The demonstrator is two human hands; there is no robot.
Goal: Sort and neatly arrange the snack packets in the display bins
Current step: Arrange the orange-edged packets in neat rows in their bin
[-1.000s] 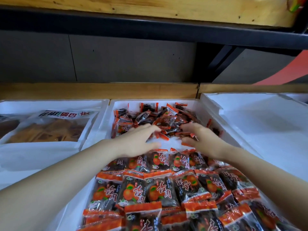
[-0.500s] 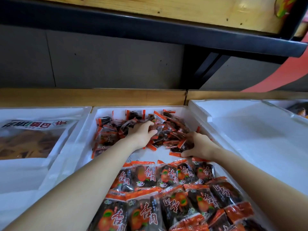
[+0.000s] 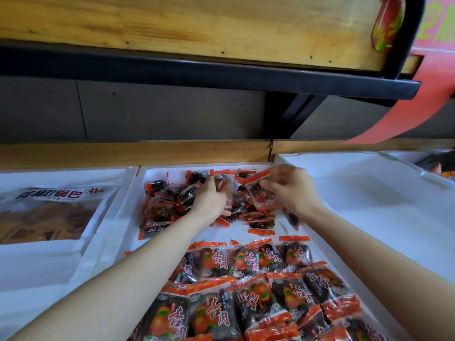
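Both hands [image 3: 211, 200] now with packets [image 3: 258, 191]

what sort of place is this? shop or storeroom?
Probably a shop's loose-snack display. White foam bins sit side by side under a wooden shelf; the middle one holds many identical snack packets, part laid in rows; a red banner hangs at the right.

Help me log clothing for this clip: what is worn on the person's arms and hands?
Nothing worn shows. The left hand and right hand carry no gloves, rings or watch, and both forearms are uncovered to the picture's edge, with no sleeves in view.
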